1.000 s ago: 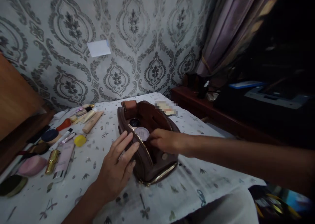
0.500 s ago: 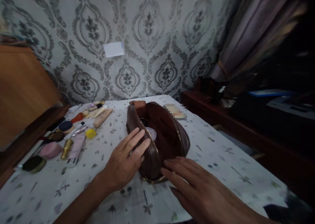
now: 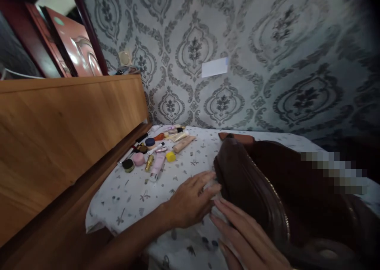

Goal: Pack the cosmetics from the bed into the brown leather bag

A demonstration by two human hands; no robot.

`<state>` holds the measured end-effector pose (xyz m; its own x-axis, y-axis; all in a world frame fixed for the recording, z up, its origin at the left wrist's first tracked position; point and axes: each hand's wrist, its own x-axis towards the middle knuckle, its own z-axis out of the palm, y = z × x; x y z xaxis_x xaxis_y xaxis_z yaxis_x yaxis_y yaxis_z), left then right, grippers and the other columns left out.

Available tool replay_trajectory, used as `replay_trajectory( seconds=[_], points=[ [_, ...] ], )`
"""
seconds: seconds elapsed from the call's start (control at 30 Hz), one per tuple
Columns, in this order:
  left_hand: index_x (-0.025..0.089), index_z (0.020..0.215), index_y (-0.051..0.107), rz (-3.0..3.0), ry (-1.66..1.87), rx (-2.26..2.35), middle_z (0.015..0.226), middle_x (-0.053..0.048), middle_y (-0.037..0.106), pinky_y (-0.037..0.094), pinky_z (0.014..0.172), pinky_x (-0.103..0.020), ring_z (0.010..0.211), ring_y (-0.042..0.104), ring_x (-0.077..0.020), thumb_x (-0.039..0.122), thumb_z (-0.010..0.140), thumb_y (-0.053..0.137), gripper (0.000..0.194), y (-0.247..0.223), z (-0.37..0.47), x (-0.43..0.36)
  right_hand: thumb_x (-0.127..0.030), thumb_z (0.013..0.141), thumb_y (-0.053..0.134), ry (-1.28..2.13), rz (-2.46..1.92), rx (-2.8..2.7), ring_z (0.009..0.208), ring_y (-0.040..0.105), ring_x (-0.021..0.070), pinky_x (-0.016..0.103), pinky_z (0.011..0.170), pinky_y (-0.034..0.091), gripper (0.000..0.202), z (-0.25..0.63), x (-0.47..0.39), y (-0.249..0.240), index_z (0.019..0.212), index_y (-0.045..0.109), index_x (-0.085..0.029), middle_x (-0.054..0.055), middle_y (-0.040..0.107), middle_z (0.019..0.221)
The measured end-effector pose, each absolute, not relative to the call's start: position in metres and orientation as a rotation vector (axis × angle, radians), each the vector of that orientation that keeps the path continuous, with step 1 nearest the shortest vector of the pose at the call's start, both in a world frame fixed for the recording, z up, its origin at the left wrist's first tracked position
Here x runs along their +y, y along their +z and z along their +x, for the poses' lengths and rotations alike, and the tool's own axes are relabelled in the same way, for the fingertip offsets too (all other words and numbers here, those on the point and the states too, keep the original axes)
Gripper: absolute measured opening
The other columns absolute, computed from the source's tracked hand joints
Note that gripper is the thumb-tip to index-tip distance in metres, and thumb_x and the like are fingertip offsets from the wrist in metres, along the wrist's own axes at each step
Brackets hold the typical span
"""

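Observation:
My left hand (image 3: 192, 200) is curled around a pale, whitish translucent container (image 3: 210, 186), partly hidden by my fingers and blurred. My right hand (image 3: 249, 238) comes in from below, its fingertips against the container's near side. Both hands are just left of a dark brown leather bag (image 3: 246, 187), which stands unzipped with its gold-toothed zip spread wide. The bag's inside is too dark to make out what it holds.
Makeup lies at the left of the patterned white cloth (image 3: 130, 198): a pink tube (image 3: 158, 165), a gold lipstick (image 3: 149, 163), a yellow-capped pot (image 3: 170, 156), a pink jar (image 3: 138, 159) and several others. A wooden panel (image 3: 71, 119) borders the left side; a patterned wall rises behind.
The view has swung left and the bag now appears larger, farther right. My hands have left the bag's opening and come together around the pale container beside it.

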<state>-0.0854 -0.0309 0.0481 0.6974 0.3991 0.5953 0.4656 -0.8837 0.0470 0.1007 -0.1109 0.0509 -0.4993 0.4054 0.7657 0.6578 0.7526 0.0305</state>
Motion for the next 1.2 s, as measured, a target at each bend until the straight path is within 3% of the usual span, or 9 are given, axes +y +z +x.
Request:
replay_trajectory(
  seconds=[0.17, 0.27, 0.33, 0.47, 0.63, 0.73, 0.87, 0.93, 1.2],
  points=[
    [0.013, 0.138, 0.046, -2.914, -0.800, -0.925, 0.144, -0.022, 0.047, 0.043, 0.109, -0.046, 0.138, 0.042, -0.0301, 0.025, 0.092, 0.050, 0.048, 0.040, -0.111, -0.031, -0.022, 0.094, 0.045, -0.387, -0.865, -2.217, 0.129, 0.054, 0.0244, 0.046, 0.108, 0.043, 0.050, 0.060, -0.082, 0.035, 0.144, 0.044, -0.016, 0.011, 0.060, 0.136],
    [0.011, 0.138, 0.046, -2.932, -0.850, -1.008, 0.138, -0.021, 0.052, 0.043, 0.109, -0.046, 0.133, 0.046, -0.0289, 0.017, 0.087, 0.052, 0.052, 0.040, -0.123, -0.032, -0.023, 0.096, 0.041, -0.339, -1.006, -2.152, 0.130, 0.052, 0.0274, 0.052, 0.107, 0.040, 0.055, 0.041, -0.066, 0.020, 0.150, 0.034, -0.018, 0.012, 0.058, 0.139],
    [0.013, 0.139, 0.046, -2.929, -0.875, -1.074, 0.139, -0.020, 0.052, 0.042, 0.109, -0.046, 0.133, 0.046, -0.0291, 0.021, 0.087, 0.054, 0.053, 0.037, -0.131, -0.032, -0.025, 0.096, 0.041, -0.370, -1.012, -2.126, 0.133, 0.049, 0.0298, 0.054, 0.106, 0.038, 0.057, 0.029, -0.063, 0.013, 0.151, 0.032, -0.018, 0.012, 0.057, 0.141],
    [0.019, 0.135, 0.051, -2.888, -0.857, -1.284, 0.148, -0.014, 0.044, 0.043, 0.108, -0.044, 0.134, 0.044, -0.0277, 0.031, 0.089, 0.055, 0.047, 0.028, -0.142, -0.027, -0.021, 0.092, 0.044, -0.365, -0.776, -2.268, 0.140, 0.039, 0.0284, 0.054, 0.111, 0.033, 0.059, 0.010, -0.067, 0.006, 0.150, 0.034, -0.021, 0.008, 0.048, 0.149],
    [0.019, 0.120, 0.060, -2.639, -0.929, -1.437, 0.133, -0.014, 0.057, 0.044, 0.106, -0.045, 0.126, 0.050, -0.0248, 0.020, 0.092, 0.047, 0.031, 0.038, -0.174, 0.004, -0.026, 0.099, 0.037, -0.053, -1.113, -2.071, 0.130, 0.052, 0.0277, 0.052, 0.101, 0.048, 0.047, 0.013, -0.058, -0.013, 0.144, 0.041, -0.015, 0.015, 0.054, 0.142],
    [0.017, 0.120, 0.059, -2.302, -0.667, -1.786, 0.133, -0.015, 0.055, 0.038, 0.107, -0.047, 0.128, 0.047, -0.0274, 0.020, 0.093, 0.043, 0.031, 0.056, -0.213, 0.031, -0.032, 0.100, 0.038, 0.170, -1.165, -1.985, 0.125, 0.057, 0.0267, 0.047, 0.098, 0.053, 0.040, 0.022, -0.055, -0.022, 0.135, 0.052, -0.018, 0.013, 0.060, 0.136],
    [0.013, 0.132, 0.050, -2.105, -0.381, -2.154, 0.131, -0.019, 0.055, 0.040, 0.101, -0.048, 0.126, 0.048, -0.0348, 0.032, 0.087, 0.055, 0.050, 0.069, -0.262, 0.051, -0.033, 0.099, 0.039, 0.373, -1.109, -1.873, 0.118, 0.062, 0.0236, 0.042, 0.099, 0.054, 0.036, 0.024, -0.058, -0.018, 0.128, 0.058, -0.021, 0.011, 0.066, 0.126],
    [0.015, 0.129, 0.052, -2.114, -0.312, -2.210, 0.127, -0.018, 0.059, 0.042, 0.096, -0.046, 0.120, 0.052, -0.0360, 0.041, 0.083, 0.059, 0.053, 0.068, -0.276, 0.055, -0.032, 0.099, 0.039, 0.420, -1.085, -1.838, 0.114, 0.064, 0.0226, 0.040, 0.097, 0.055, 0.034, 0.023, -0.058, -0.013, 0.125, 0.059, -0.021, 0.010, 0.068, 0.121],
    [0.017, 0.104, 0.059, -2.130, -0.240, -2.294, 0.112, -0.015, 0.068, 0.043, 0.085, -0.039, 0.105, 0.062, -0.0328, 0.046, 0.084, 0.051, 0.036, 0.058, -0.282, 0.055, -0.031, 0.099, 0.040, 0.445, -1.062, -1.813, 0.108, 0.067, 0.0231, 0.041, 0.094, 0.056, 0.031, 0.024, -0.058, -0.011, 0.117, 0.062, -0.019, 0.011, 0.070, 0.114]
  ],
)
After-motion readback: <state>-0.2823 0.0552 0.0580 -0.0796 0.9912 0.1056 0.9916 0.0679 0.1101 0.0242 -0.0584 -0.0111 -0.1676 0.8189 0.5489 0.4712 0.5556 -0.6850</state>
